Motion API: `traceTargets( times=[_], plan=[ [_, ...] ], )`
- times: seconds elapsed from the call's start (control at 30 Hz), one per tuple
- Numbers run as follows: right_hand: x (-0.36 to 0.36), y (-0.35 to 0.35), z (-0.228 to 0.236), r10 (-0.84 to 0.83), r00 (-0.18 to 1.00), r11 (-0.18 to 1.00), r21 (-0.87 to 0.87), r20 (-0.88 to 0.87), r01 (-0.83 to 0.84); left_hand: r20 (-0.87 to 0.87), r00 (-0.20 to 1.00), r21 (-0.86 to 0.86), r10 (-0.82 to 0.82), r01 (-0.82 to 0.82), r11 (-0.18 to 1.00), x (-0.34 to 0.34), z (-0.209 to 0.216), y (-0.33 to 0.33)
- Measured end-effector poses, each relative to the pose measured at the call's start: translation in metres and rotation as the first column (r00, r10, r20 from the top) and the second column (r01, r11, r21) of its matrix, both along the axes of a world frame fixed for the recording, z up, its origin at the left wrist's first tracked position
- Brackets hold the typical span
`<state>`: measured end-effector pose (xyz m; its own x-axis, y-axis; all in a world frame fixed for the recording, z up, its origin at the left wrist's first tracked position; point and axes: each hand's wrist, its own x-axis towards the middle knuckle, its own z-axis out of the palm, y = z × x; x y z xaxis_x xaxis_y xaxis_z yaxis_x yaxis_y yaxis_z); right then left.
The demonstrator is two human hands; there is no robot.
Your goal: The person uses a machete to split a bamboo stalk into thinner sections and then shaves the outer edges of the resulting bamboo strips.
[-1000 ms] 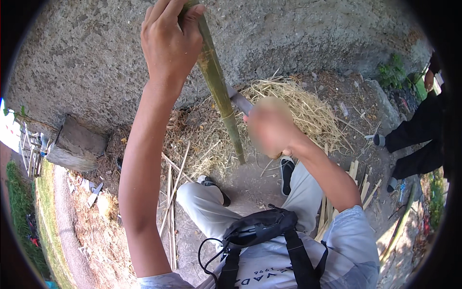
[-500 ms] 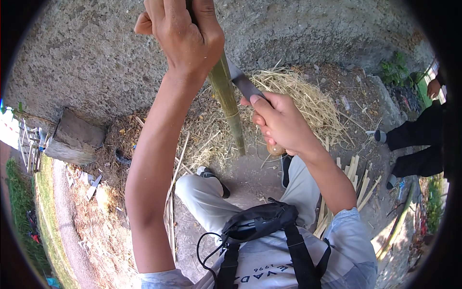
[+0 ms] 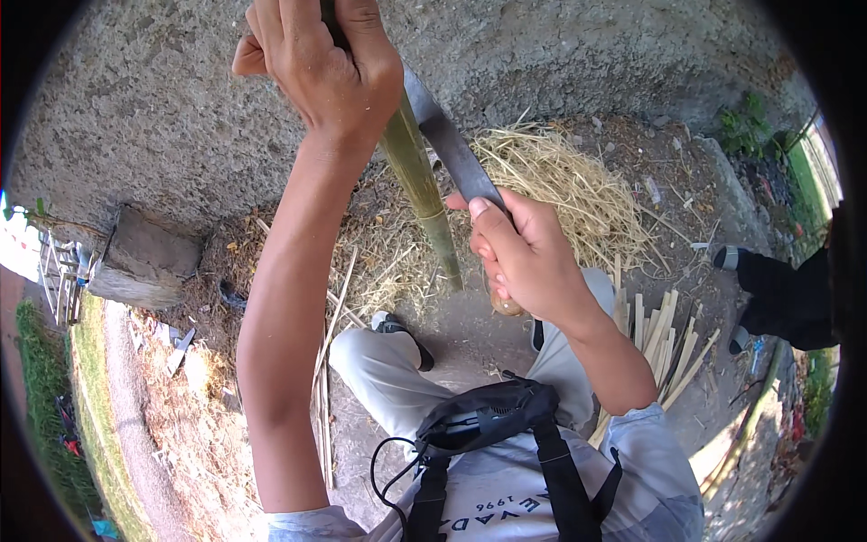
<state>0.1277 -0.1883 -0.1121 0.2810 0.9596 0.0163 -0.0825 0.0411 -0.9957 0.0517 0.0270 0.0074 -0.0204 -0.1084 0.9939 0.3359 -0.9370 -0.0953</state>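
A rough grey wall [image 3: 578, 63] stands beside 1 squarish block [image 3: 144, 257] and a leafy green plant [image 3: 743, 126].

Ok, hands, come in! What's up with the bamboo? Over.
Left hand gripping bamboo. Right hand gripping knife, tip looking close to left hand. Knife touching bamboo: can't tell. Straw pile beyond, seemingly not in the way.

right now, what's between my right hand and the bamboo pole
In the head view, the knife blade slants from your right hand toward the bamboo pole; contact is unclear.
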Motion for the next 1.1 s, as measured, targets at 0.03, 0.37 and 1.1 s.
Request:
traceTargets(
  times=[0.03,0.37,1.1],
  plan=[
    [0.001,0.0,-0.003,0.001,1.0,0.983,0.186,0.031,-0.006,-0.003,1.0,-0.004,-0.008,0.008,1.0,0.002,0.0,-0.003],
    [0.002,0.011,-0.05,0.041,0.955,0.959,-0.281,0.294,0.046,0.066,0.985,-0.104,-0.16,0.167,0.98,-0.006,-0.001,0.0],
    [-0.012,0.039,-0.13,-0.065,0.882,0.981,-0.133,0.466,0.142,0.105,0.991,-0.058,-0.083,0.09,0.994,-0.016,-0.001,-0.001]
  ],
)
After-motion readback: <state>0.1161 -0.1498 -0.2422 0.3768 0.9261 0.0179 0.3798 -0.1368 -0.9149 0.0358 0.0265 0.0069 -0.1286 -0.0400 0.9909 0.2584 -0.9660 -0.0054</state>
